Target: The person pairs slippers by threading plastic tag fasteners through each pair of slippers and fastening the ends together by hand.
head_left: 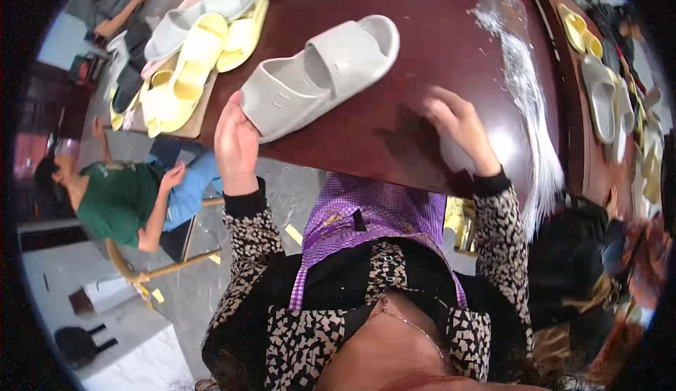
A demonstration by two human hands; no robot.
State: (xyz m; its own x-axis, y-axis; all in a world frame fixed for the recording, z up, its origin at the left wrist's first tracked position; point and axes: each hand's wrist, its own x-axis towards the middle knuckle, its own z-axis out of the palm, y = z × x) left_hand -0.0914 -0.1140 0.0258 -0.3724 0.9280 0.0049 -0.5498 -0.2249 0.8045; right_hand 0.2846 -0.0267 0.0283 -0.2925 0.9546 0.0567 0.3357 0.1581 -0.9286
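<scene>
From my end I've got the grey slippers (341, 70) over the table (451, 46), prob a pair slotted together tho can't be sure. L hand (237, 144) is at their near-L end, fingers up against it, prob to steady them; can't tell if they're gripping or just propping, or if the slippers touch the table. R hand (459, 127) hovers just R of them, nothing in it, fingers loosely open w/ a slight curl & a bit blurred, so it looks free. Yellow slippers (201, 60) sit piled to their L, prob to leave room round them. Clear strips (521, 88) lie in a long bunch well to their R, prob for easy reach
</scene>
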